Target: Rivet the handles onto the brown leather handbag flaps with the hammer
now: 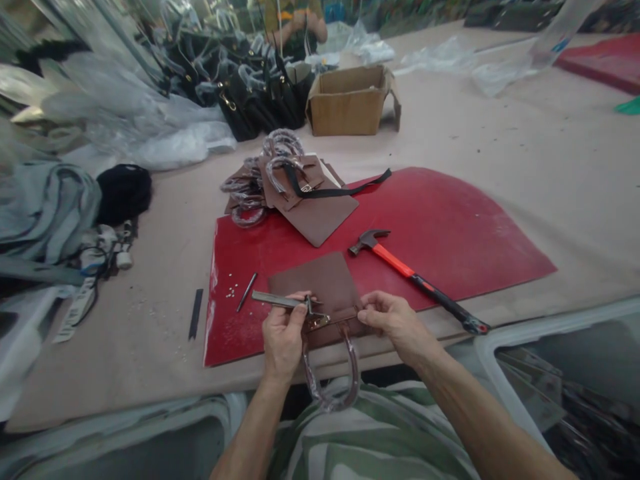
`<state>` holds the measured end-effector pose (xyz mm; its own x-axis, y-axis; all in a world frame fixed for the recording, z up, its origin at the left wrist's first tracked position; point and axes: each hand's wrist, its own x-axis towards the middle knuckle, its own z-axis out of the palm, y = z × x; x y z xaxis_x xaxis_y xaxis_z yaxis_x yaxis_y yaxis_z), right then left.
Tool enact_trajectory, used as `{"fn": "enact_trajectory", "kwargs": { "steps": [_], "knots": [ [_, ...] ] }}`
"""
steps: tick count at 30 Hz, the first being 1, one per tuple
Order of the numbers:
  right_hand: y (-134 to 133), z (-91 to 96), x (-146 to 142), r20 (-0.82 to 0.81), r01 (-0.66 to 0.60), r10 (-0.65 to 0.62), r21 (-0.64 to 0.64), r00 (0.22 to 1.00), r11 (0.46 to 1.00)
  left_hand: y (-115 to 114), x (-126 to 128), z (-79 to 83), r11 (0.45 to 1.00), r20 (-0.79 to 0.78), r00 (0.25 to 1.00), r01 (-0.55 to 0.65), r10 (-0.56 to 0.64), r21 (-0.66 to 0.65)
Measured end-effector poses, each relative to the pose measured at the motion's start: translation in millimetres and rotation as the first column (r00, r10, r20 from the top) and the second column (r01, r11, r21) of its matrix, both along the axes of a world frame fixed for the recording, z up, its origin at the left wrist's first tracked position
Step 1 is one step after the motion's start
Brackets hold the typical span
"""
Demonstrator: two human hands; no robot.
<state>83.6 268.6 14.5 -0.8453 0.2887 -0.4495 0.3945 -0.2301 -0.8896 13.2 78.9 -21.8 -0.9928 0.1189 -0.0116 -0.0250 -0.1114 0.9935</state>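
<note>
In front of me a brown leather bag panel (320,279) lies over the near edge of the red mat, its plastic-wrapped handle (352,373) hanging toward my lap. My left hand (284,337) is closed around a flat greyish strip (273,299), whose exact kind I cannot make out. Beside those fingers, shiny gold-coloured hardware (319,323) sits on the panel. My right hand (393,320) pinches the panel's right edge between thumb and fingers. A claw hammer (400,263) with a red and black handle rests to the right of the panel.
On the red mat (450,227) are a thin metal rod (247,292) and stacked brown bag pieces (320,217) with a black strap (330,193). Behind stand a cardboard box (350,110) and black handbags (250,100). Another person's hands (307,25) show at the back. Bins flank me.
</note>
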Motion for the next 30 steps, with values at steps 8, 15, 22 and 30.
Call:
{"fn": "enact_trajectory", "kwargs": {
  "steps": [8,15,22,30],
  "knots": [
    [-6.4,-7.6,-0.2,-0.077,-0.072,0.048,-0.34,0.996,0.938,-3.4,2.1,-5.0,1.0,-0.003,1.0,0.0,0.0,0.0],
    [-5.0,-8.5,-7.1,-0.072,-0.176,0.161,-0.452,0.984,0.874,4.0,0.2,11.9,0.999,-0.011,1.0,0.002,-0.002,0.042],
    [-4.1,-12.3,-8.8,-0.13,-0.187,0.142,-0.467,0.981,0.864,18.1,1.7,22.6,0.991,-0.06,0.993,0.11,-0.105,0.081],
    [-6.7,-15.9,-2.5,-0.276,-0.28,0.178,-0.391,0.944,0.877,23.0,-3.5,18.6,0.99,-0.062,0.989,0.136,-0.133,0.041]
  ]
}}
